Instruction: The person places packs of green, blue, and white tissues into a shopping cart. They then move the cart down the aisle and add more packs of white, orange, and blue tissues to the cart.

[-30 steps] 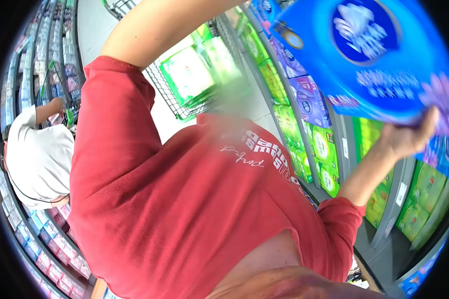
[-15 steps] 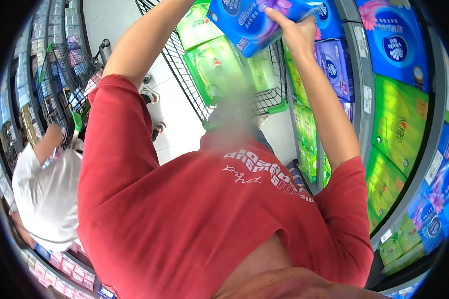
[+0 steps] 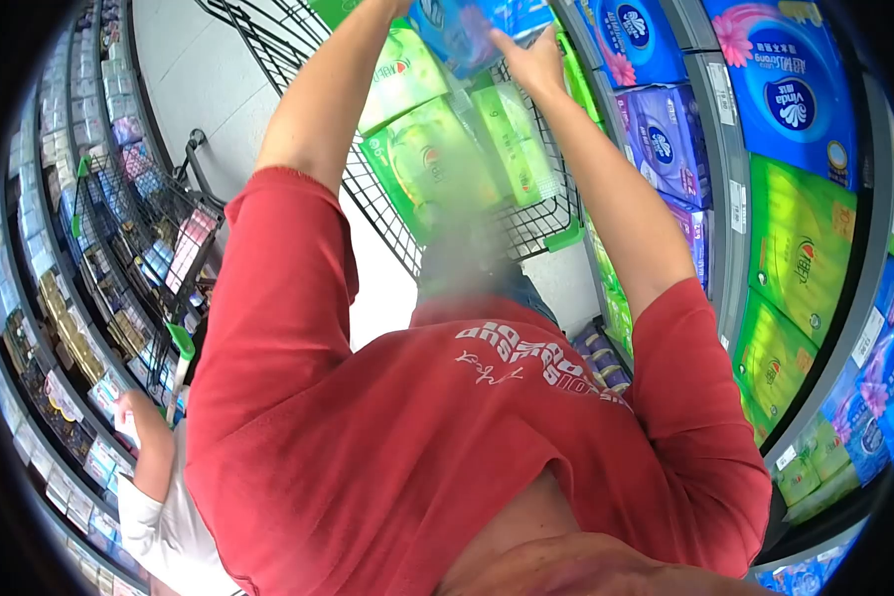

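A blue tissue pack point(image 3: 467, 35) is at the top edge, tilted over the wire shopping cart point(image 3: 551, 233). My right hand point(image 3: 536, 62) grips its near right side, with the thumb over the pack. My left hand point(image 3: 400, 6) is at the pack's left side, mostly cut off by the frame edge, its fingers hidden. Beneath the pack, green tissue packs point(image 3: 437, 159) lie in the cart, partly behind a blurred patch.
Shelves on the right hold blue packs point(image 3: 790, 94), purple packs point(image 3: 666, 144) and green packs point(image 3: 800, 248). At the left are another cart point(image 3: 144, 214), stocked shelves point(image 3: 45, 233) and a person in a white top point(image 3: 174, 526).
The blue pack and both my hands have moved left and slightly up in the view, over the cart. The person in white appears lower and farther right.
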`<state>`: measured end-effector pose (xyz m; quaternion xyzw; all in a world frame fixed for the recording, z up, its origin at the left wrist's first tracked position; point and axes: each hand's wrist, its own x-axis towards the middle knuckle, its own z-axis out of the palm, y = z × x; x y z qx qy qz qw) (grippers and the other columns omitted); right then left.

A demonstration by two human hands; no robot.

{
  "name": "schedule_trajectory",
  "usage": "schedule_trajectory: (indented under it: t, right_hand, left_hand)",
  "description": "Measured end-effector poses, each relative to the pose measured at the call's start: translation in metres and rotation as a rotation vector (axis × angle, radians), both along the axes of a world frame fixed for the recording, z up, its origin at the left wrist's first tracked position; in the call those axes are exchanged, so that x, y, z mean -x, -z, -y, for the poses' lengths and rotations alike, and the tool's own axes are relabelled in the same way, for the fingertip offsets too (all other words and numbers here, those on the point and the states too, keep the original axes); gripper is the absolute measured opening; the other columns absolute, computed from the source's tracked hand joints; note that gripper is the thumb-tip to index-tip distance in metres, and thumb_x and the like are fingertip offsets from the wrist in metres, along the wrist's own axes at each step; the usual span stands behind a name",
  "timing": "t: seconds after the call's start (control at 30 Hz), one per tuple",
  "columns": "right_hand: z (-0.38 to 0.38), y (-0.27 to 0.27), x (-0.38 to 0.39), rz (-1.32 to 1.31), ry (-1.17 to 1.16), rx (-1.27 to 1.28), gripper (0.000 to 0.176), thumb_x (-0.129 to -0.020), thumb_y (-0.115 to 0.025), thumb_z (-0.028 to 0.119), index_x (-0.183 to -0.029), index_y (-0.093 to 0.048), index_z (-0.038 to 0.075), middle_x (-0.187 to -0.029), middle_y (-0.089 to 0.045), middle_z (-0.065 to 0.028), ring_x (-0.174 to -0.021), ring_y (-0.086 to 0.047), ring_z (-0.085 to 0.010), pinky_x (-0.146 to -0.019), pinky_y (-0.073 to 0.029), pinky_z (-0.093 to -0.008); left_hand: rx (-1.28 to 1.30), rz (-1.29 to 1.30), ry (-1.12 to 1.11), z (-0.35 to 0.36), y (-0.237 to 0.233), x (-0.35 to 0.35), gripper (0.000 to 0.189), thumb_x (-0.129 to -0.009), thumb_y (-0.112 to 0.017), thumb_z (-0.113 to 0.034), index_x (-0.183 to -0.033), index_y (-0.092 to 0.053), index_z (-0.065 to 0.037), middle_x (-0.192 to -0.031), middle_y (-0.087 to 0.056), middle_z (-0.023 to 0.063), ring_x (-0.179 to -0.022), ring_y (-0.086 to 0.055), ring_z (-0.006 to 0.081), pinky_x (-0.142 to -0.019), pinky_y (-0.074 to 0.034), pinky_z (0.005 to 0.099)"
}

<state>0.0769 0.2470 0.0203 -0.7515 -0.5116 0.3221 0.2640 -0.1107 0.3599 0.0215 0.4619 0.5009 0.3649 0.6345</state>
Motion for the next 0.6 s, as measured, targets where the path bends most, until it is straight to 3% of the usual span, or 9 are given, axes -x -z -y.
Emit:
schedule_trajectory:
  t: [0.03, 0.07, 0.13, 0.17, 0.23, 0.27, 0.3, 0.47, 0.6]
  right_hand:
    - [0.005, 0.004, -0.004, 0.002, 0.007, -0.011, 0.088, -0.068, -0.078, 0.039, -0.128, -0.036, -0.009, -0.121, -0.054, -0.0261, -0.114, -0.054, -0.0284, -0.093, -0.044, -0.0361]
    - [0.014, 0.009, -0.009, -0.065, -0.029, -0.089, 0.081, -0.069, -0.076, 0.037, -0.127, -0.040, -0.006, -0.117, -0.057, -0.0251, -0.110, -0.056, -0.0311, -0.092, -0.044, -0.0371]
    - [0.036, 0.007, -0.021, -0.138, -0.121, -0.111, 0.064, -0.075, -0.072, 0.031, -0.122, -0.047, -0.005, -0.108, -0.062, -0.0222, -0.102, -0.060, -0.0290, -0.088, -0.046, -0.0361]
    - [0.053, 0.002, -0.028, -0.145, -0.175, -0.055, 0.054, -0.080, -0.069, 0.027, -0.119, -0.051, -0.007, -0.103, -0.065, -0.0202, -0.098, -0.062, -0.0242, -0.084, -0.048, -0.0340]
    - [0.103, 0.012, -0.038, -0.321, -0.194, 0.007, 0.036, -0.084, -0.065, 0.021, -0.110, -0.060, -0.003, -0.093, -0.068, -0.0152, -0.087, -0.064, -0.0213, -0.078, -0.049, -0.0326]
    - [0.134, 0.005, -0.042, -0.200, -0.214, 0.066, 0.027, -0.086, -0.062, 0.017, -0.107, -0.062, 0.000, -0.093, -0.068, -0.0135, -0.083, -0.063, -0.0189, -0.075, -0.048, -0.0318]
    - [0.167, 0.019, -0.051, -0.183, -0.239, 0.080, 0.025, -0.086, -0.060, 0.016, -0.106, -0.062, 0.001, -0.093, -0.068, -0.0130, -0.082, -0.062, -0.0189, -0.074, -0.048, -0.0313]
    - [0.327, 0.051, -0.089, -0.414, -0.086, 0.291, 0.028, -0.085, -0.063, 0.015, -0.106, -0.060, -0.003, -0.086, -0.067, -0.0102, -0.074, -0.063, -0.0139, -0.065, -0.049, -0.0262]
    - [0.373, 0.024, -0.122, -0.452, 0.068, 0.440, 0.029, -0.085, -0.064, 0.014, -0.107, -0.059, -0.005, -0.086, -0.067, -0.0118, -0.074, -0.064, -0.0140, -0.066, -0.049, -0.0251]
  left_hand:
    - [0.119, -0.022, -0.065, 0.012, 0.004, -0.005, 0.065, -0.087, -0.060, -0.031, -0.140, -0.031, -0.007, -0.130, -0.047, 0.0146, -0.114, -0.049, 0.0244, -0.094, -0.043, 0.0364]
    - [0.087, -0.061, 0.062, 0.014, 0.037, 0.000, 0.065, -0.077, -0.071, -0.043, -0.125, -0.049, -0.003, -0.118, -0.058, 0.0133, -0.104, -0.056, 0.0215, -0.087, -0.047, 0.0371]
    - [-0.076, -0.343, 0.156, 0.059, 0.055, -0.013, 0.079, -0.083, -0.059, -0.049, -0.138, -0.033, 0.002, -0.136, -0.043, 0.0170, -0.122, -0.045, 0.0256, -0.100, -0.038, 0.0352]
    - [-0.103, -0.245, 0.143, 0.092, 0.070, -0.020, 0.062, -0.081, -0.060, -0.051, -0.113, -0.057, 0.002, -0.118, -0.058, 0.0165, -0.110, -0.053, 0.0276, -0.093, -0.041, 0.0364]
    - [0.188, -0.287, 0.317, 0.160, 0.093, -0.023, 0.055, -0.084, -0.059, -0.039, -0.121, -0.054, 0.002, -0.116, -0.059, 0.0154, -0.106, -0.055, 0.0241, -0.094, -0.041, 0.0366]
    - [0.078, -0.210, 0.397, 0.200, 0.128, -0.019, 0.050, -0.085, -0.055, -0.032, -0.123, -0.054, 0.000, -0.110, -0.062, 0.0119, -0.088, -0.060, 0.0189, -0.073, -0.049, 0.0307]
    - [0.196, -0.101, 0.375, 0.243, 0.158, -0.018, 0.040, -0.084, -0.053, -0.021, -0.118, -0.057, 0.000, -0.103, -0.065, 0.0109, -0.081, -0.061, 0.0181, -0.072, -0.049, 0.0299]
    - [0.434, -0.033, 0.239, 0.363, 0.087, -0.036, 0.024, -0.084, -0.055, -0.013, -0.101, -0.064, 0.001, -0.086, -0.066, 0.0065, -0.071, -0.060, 0.0131, -0.063, -0.047, 0.0268]
    - [0.359, -0.017, 0.270, 0.356, 0.043, -0.059, 0.025, -0.080, -0.058, -0.012, -0.100, -0.063, 0.002, -0.087, -0.065, 0.0088, -0.073, -0.060, 0.0150, -0.064, -0.048, 0.0282]
